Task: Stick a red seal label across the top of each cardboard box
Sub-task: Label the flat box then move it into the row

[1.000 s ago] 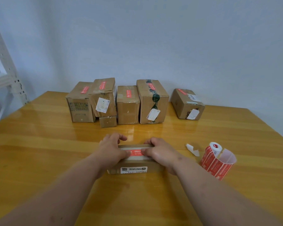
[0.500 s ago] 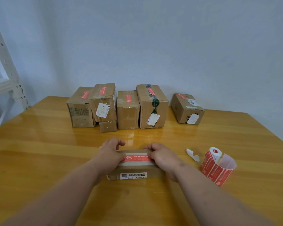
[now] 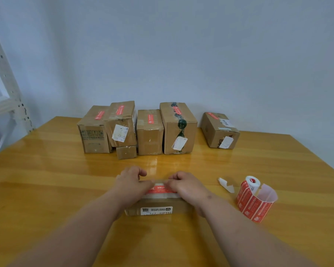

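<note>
- Small flat cardboard box (image 3: 158,206) sat on the wooden table (image 3: 46,180) near my edge, about 6 o'clock from table centre, long axis running 9 to 3.
- Red seal label (image 3: 161,189) lay across the box top along that same axis, showing only in the gap between the hands.
- Left hand (image 3: 131,184) bore down on the label's 9 o'clock end, fingers curled over the far edge of the box; right hand (image 3: 183,186) likewise at the 3 o'clock end. Whether the fingertips pinched the label or only pressed it, I could not tell.
- Both hands equally near; smoothing should run outward along the long axis, I judged.
- Label roll (image 3: 255,201) stood at 3 o'clock of the box, nearer the right hand, a scrap of backing paper (image 3: 226,185) between.
- Sealed boxes (image 3: 150,130) lined up at 12 o'clock, red labels on top.
</note>
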`<state>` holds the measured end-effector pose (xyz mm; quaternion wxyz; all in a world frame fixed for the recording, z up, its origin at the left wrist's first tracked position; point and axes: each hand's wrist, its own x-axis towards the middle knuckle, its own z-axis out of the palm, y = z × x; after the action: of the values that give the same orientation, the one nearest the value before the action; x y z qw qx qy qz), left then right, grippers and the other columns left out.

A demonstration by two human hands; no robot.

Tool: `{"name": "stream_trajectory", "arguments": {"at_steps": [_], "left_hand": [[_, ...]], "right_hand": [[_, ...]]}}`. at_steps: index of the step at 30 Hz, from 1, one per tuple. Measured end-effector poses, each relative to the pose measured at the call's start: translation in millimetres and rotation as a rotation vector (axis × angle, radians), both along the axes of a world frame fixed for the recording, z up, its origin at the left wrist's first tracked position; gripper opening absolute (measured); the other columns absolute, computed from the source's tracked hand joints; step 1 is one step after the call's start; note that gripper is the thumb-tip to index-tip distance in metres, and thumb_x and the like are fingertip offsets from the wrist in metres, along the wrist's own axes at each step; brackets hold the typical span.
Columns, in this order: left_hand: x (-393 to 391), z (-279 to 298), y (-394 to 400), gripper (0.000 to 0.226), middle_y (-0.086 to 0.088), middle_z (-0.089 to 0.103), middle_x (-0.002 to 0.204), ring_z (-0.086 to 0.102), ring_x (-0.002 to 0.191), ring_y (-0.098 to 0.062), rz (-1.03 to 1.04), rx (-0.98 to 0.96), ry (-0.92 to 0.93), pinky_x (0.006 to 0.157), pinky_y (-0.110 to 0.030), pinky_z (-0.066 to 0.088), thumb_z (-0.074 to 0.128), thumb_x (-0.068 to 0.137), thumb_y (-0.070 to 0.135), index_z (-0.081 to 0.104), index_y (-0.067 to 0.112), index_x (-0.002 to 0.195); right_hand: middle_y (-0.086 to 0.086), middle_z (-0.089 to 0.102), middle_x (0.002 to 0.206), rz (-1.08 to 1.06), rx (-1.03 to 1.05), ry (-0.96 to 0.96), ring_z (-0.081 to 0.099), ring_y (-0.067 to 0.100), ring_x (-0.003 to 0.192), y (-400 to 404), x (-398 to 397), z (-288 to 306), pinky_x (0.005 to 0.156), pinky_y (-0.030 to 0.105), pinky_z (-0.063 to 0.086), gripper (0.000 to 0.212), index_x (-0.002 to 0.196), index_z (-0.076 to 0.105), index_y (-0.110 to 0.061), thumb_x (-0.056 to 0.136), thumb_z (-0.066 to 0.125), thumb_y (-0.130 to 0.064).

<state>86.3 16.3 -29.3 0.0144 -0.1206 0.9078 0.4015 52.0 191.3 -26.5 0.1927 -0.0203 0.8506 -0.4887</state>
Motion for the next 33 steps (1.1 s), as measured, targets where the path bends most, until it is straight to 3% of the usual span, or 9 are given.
{"name": "stream_trajectory", "arguments": {"at_steps": [3,9,12,19,22,25,28,31,33], "left_hand": [[0.3,-0.8,7.6,0.044,0.004,0.043,0.118,0.041,0.113,-0.019,0.014,-0.200,0.030,0.098,-0.037,0.041,0.067,0.080,0.051,0.050,0.031,0.116],[4.4,0.1,-2.5,0.034,0.007,0.045,0.118,0.044,0.111,-0.014,-0.043,0.054,0.017,0.102,-0.040,0.043,0.067,0.087,0.024,0.051,0.034,0.115],[5.4,-1.6,-3.1,0.039,0.010,0.043,0.114,0.044,0.110,-0.014,-0.058,0.020,0.015,0.100,-0.039,0.044,0.071,0.084,0.032,0.050,0.036,0.115],[8.2,3.2,-10.6,0.035,0.014,0.042,0.112,0.046,0.106,-0.012,-0.132,0.122,-0.037,0.098,-0.040,0.047,0.069,0.086,0.024,0.052,0.040,0.112],[7.4,10.2,-14.0,0.035,0.007,0.045,0.118,0.049,0.107,-0.015,-0.155,0.158,-0.078,0.097,-0.037,0.048,0.068,0.087,0.018,0.054,0.037,0.113],[10.5,19.9,-17.1,0.034,0.005,0.043,0.119,0.048,0.108,-0.017,-0.199,0.135,-0.110,0.091,-0.032,0.047,0.072,0.083,0.023,0.056,0.037,0.110],[15.0,24.8,-17.2,0.048,0.011,0.037,0.125,0.040,0.114,-0.017,-0.273,-0.078,-0.131,0.104,-0.041,0.042,0.082,0.069,0.036,0.056,0.042,0.108],[19.2,28.3,-13.7,0.059,0.013,0.036,0.125,0.040,0.115,-0.015,-0.319,-0.169,-0.145,0.106,-0.040,0.042,0.082,0.069,0.025,0.053,0.041,0.117],[20.9,31.7,-15.8,0.055,0.007,0.049,0.122,0.054,0.107,-0.014,-0.307,0.006,-0.193,0.093,-0.030,0.052,0.080,0.074,0.015,0.055,0.035,0.120]], "right_hand": [[0.009,0.057,0.119,-0.014,0.052,0.050,0.061,0.025,0.101,-3.6,-0.3,-4.0,0.066,0.026,0.045,0.014,0.094,0.062,-0.026,0.081,0.066,-0.028],[0.007,0.054,0.126,0.002,-0.114,-0.072,0.061,0.024,0.105,10.0,1.4,-1.3,0.085,0.036,0.056,0.028,0.112,0.063,-0.031,0.094,0.051,-0.013],[0.004,0.053,0.128,0.033,-0.091,-0.065,0.059,0.023,0.108,10.0,2.6,-0.1,0.094,0.040,0.053,0.031,0.120,0.062,-0.030,0.089,0.063,-0.025],[0.007,0.052,0.131,0.106,-0.100,-0.113,0.055,0.027,0.114,16.9,3.6,5.0,0.099,0.043,0.051,0.052,0.130,0.058,-0.028,0.087,0.054,0.000],[0.004,0.052,0.134,0.131,-0.086,-0.103,0.054,0.022,0.115,22.4,4.0,14.9,0.103,0.038,0.047,0.052,0.134,0.055,-0.029,0.087,0.056,-0.007],[-0.005,0.034,0.144,0.341,0.195,0.044,0.040,0.019,0.128,28.3,3.8,24.9,0.111,0.039,0.037,0.072,0.145,0.038,-0.036,0.082,0.072,-0.034],[-0.008,0.025,0.147,0.493,0.506,0.158,0.033,0.021,0.134,26.3,6.8,26.4,0.114,0.045,0.032,0.096,0.149,0.025,-0.040,0.072,0.082,-0.036],[-0.004,0.031,0.143,0.451,0.435,0.143,0.039,0.021,0.131,30.3,6.7,28.6,0.112,0.039,0.034,0.083,0.147,0.032,-0.037,0.079,0.077,-0.025],[-0.002,0.042,0.139,0.409,0.339,0.059,0.045,0.020,0.125,35.6,6.2,32.5,0.107,0.033,0.038,0.069,0.144,0.041,-0.033,0.084,0.073,-0.027]]}}
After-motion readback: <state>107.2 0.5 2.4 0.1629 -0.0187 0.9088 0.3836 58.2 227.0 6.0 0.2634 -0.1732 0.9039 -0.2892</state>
